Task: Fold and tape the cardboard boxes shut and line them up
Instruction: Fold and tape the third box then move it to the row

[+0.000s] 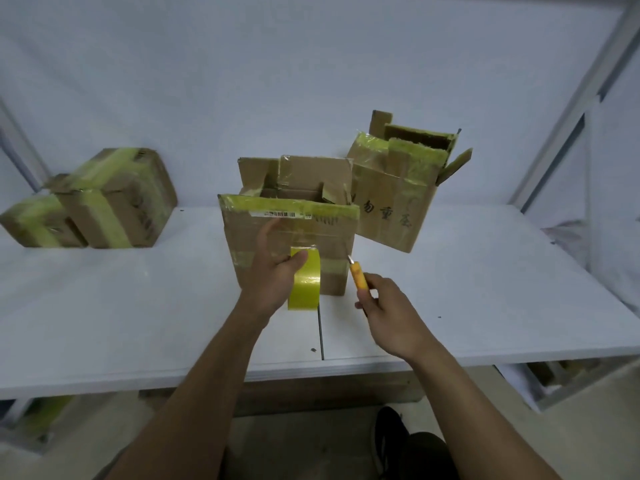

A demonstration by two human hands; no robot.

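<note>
An open cardboard box (263,237) stands in the middle of the white table, its top flaps up and old yellow tape on its rim. My left hand (273,275) grips a roll of yellow tape (305,284) right in front of the box's near face. My right hand (388,311) holds an orange utility knife (356,276), whose blade tip points up at the box's lower right corner. A second open box (391,199) with handwriting on its side stands tilted behind and to the right.
Several taped boxes (104,202) sit stacked at the table's left rear. A seam (320,334) runs across the white table (138,323) below the tape roll. A metal frame post (571,109) rises at the right. My shoe (389,431) shows beneath the table edge.
</note>
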